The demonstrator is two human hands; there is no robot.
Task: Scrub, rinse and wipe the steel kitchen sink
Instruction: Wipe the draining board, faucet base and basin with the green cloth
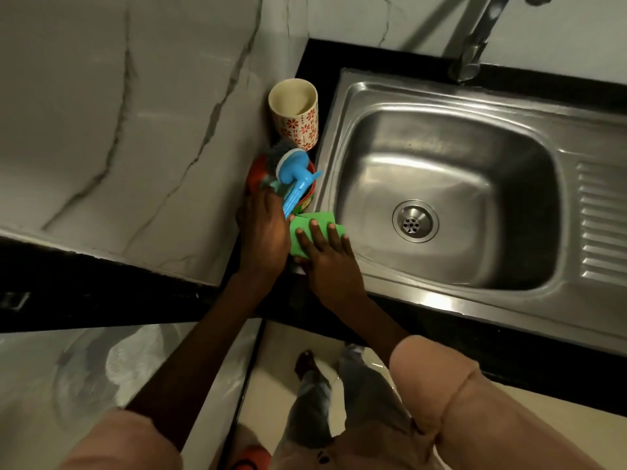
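The steel sink (pixel 342 106) fills the right half of the view, its basin empty and dry-looking, with a round drain (pixel 415 221) in the middle. A green sponge (pixel 322 218) lies on the sink's left rim. My right hand (pixel 330 262) presses flat on the sponge with fingers spread over it. My left hand (pixel 263 232) is just left of it, closed around the handle of a blue dish brush (pixel 293 179) whose head rests over a red bowl (pixel 254 171).
A cream cup with red flower print (pixel 295 113) stands on the black counter (pixel 315 56) left of the sink. The steel tap (pixel 475 39) rises at the back. Ribbed drainboard (pixel 600 225) on the right. Marble walls at left and behind.
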